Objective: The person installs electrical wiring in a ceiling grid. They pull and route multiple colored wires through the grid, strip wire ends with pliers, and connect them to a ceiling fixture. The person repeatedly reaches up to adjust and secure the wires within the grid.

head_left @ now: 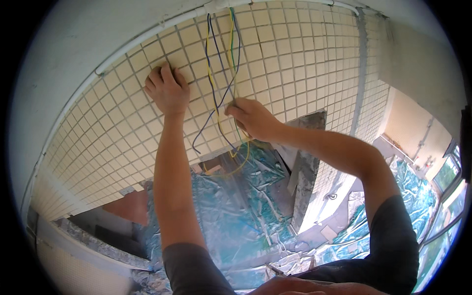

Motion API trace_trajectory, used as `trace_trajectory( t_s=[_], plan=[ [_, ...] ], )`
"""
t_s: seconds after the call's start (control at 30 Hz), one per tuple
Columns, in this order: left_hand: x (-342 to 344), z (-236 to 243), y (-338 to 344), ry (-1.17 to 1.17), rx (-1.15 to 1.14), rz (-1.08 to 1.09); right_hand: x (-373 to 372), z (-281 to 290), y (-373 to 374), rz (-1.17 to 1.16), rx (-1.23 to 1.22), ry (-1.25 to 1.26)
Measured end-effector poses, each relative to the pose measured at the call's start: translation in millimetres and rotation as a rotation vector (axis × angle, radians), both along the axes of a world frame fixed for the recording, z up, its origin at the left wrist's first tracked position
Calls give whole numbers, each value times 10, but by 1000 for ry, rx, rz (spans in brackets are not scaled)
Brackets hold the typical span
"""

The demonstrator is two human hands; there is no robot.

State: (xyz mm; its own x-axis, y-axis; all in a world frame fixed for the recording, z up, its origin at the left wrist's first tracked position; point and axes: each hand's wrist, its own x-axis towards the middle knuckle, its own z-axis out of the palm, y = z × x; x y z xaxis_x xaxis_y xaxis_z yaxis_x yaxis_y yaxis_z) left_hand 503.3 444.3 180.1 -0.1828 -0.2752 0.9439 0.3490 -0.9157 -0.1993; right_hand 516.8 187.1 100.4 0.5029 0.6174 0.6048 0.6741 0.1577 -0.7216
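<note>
Several thin electrical wires [215, 88], dark blue, yellow and green, hang in loose loops down the front of a cream tiled wall [265, 73]. They come out of a white conduit [162, 27] along the wall's top. My right hand [253, 118] is closed around part of the hanging wires, with the green one passing by its fingertips. Below it, yellow ends curl outward. To the left, my left hand [169, 93] rests against the tiles with its fingers bent inward. Whatever its fingertips may hold is hidden.
Crumpled bluish plastic sheeting [221, 211] covers the floor far below. A rough-edged wall end [309, 172] juts out beneath my right forearm. Windows [447, 172] stand at the far right. A dark opening [113, 221] lies at lower left.
</note>
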Motion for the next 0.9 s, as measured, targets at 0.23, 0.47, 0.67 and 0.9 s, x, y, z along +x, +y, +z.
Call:
trace_trajectory(
  t_s=[0.23, 0.47, 0.67, 0.9],
  plan=[
    [-4, 32, -100, 14, -9, -9, 170, -694, -718, -121, 149, 356],
    [-60, 37, -64, 107, -70, -70, -419, -1143, -839, -79, 221, 400],
    [-197, 271, -516, 418, -605, -797, -595, -1188, -813, -259, 20, 301],
    [-295, 589, -749, 773, -858, -1126, -678, -1238, -514, -369, -89, 94]
  ],
)
